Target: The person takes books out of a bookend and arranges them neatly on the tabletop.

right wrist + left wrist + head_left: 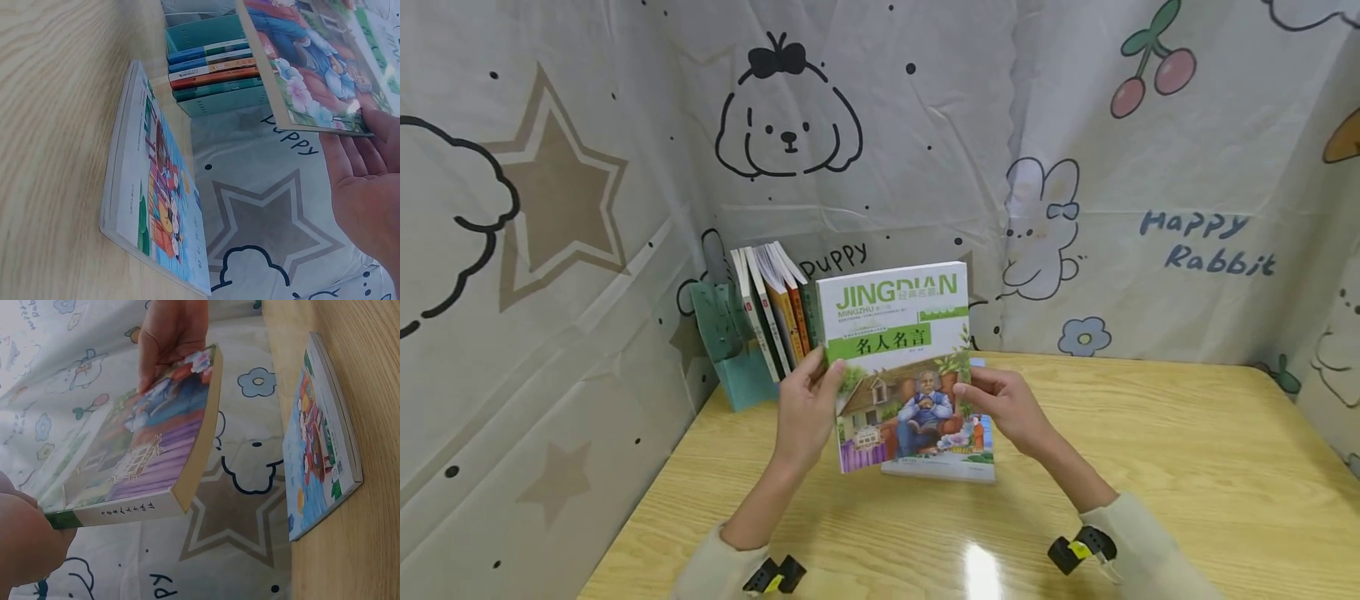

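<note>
Both hands hold up a paperback book [895, 333] with green lettering and a seated elderly figure on its cover. The left hand [808, 408] grips its left edge, thumb on the front cover. At the right edge, the right hand [1007, 408] pinches it with thumb in front and fingers behind. In the left wrist view the book's white and green spine [125, 511] faces the left palm side. Below and behind it, a second book [165, 187] with a blue illustrated cover lies on the table, partly hidden by the held book in the head view.
A teal bookend [741, 379] holds several upright books [771, 308] at the table's back left. The wooden table [1150, 450] extends to the right. Printed cloth [925, 125] hangs behind and along the sides. Each wrist wears a black strap [1082, 550].
</note>
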`<state>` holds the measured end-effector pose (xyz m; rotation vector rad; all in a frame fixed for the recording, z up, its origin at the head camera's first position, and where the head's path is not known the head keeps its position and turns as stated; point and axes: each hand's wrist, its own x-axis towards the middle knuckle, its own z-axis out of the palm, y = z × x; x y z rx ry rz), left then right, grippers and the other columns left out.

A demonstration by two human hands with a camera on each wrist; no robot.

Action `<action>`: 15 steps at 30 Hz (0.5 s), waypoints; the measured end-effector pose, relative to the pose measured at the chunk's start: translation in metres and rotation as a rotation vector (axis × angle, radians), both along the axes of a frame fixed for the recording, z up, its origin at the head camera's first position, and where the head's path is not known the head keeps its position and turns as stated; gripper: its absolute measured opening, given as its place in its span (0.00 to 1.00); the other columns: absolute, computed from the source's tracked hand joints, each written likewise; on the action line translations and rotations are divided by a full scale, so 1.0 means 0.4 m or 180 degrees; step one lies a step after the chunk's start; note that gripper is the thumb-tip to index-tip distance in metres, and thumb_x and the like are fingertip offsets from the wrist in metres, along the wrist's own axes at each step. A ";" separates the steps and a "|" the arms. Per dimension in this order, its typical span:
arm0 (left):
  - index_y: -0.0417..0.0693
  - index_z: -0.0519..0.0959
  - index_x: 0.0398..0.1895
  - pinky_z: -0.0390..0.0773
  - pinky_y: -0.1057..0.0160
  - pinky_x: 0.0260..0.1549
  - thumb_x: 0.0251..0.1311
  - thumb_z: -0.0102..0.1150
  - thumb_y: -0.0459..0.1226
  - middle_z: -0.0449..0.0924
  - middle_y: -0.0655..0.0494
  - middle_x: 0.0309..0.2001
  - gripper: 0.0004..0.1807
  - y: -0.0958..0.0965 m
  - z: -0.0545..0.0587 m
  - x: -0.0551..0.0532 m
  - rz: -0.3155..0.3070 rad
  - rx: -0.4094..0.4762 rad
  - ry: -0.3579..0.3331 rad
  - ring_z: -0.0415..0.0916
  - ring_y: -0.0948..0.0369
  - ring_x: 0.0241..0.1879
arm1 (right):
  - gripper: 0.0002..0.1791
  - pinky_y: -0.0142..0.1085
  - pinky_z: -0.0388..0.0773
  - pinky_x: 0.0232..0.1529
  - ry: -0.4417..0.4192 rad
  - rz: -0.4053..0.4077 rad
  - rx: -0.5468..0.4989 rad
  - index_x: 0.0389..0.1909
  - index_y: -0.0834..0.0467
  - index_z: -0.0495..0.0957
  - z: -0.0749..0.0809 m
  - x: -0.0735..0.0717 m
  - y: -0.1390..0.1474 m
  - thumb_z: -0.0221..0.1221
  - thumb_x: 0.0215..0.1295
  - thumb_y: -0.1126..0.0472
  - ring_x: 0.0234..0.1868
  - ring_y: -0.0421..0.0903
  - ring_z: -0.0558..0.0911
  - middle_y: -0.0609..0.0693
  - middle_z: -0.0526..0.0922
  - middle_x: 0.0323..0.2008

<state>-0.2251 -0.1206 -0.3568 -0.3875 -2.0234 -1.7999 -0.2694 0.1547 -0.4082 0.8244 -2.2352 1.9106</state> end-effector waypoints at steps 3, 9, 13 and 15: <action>0.30 0.75 0.57 0.80 0.69 0.40 0.73 0.52 0.31 0.79 0.40 0.42 0.15 0.001 -0.006 -0.012 -0.0009 -0.0003 -0.0057 0.78 0.58 0.38 | 0.13 0.32 0.66 0.24 -0.0084 -0.0031 -0.0049 0.30 0.68 0.77 0.001 0.008 0.005 0.57 0.74 0.63 0.18 0.39 0.62 0.45 0.61 0.17; 0.32 0.71 0.65 0.79 0.70 0.46 0.71 0.58 0.33 0.80 0.35 0.52 0.23 0.006 -0.010 -0.032 0.0018 0.0002 -0.0180 0.81 0.53 0.49 | 0.16 0.41 0.84 0.42 -0.0243 -0.0108 -0.0225 0.55 0.72 0.79 0.001 0.025 0.029 0.57 0.74 0.64 0.40 0.43 0.84 0.50 0.85 0.37; 0.32 0.73 0.65 0.78 0.66 0.51 0.69 0.59 0.32 0.78 0.37 0.58 0.23 0.002 -0.016 -0.043 0.0058 0.0061 -0.0186 0.77 0.47 0.57 | 0.16 0.42 0.84 0.43 -0.0310 -0.0152 -0.0206 0.54 0.72 0.79 -0.005 0.028 0.048 0.57 0.74 0.63 0.42 0.45 0.85 0.59 0.85 0.43; 0.33 0.74 0.63 0.78 0.65 0.51 0.69 0.59 0.30 0.79 0.39 0.57 0.21 -0.002 -0.020 -0.049 0.0026 0.0110 -0.0120 0.78 0.47 0.56 | 0.17 0.43 0.84 0.42 -0.0367 -0.0170 -0.0219 0.54 0.73 0.78 -0.008 0.030 0.060 0.57 0.74 0.63 0.41 0.45 0.86 0.62 0.84 0.45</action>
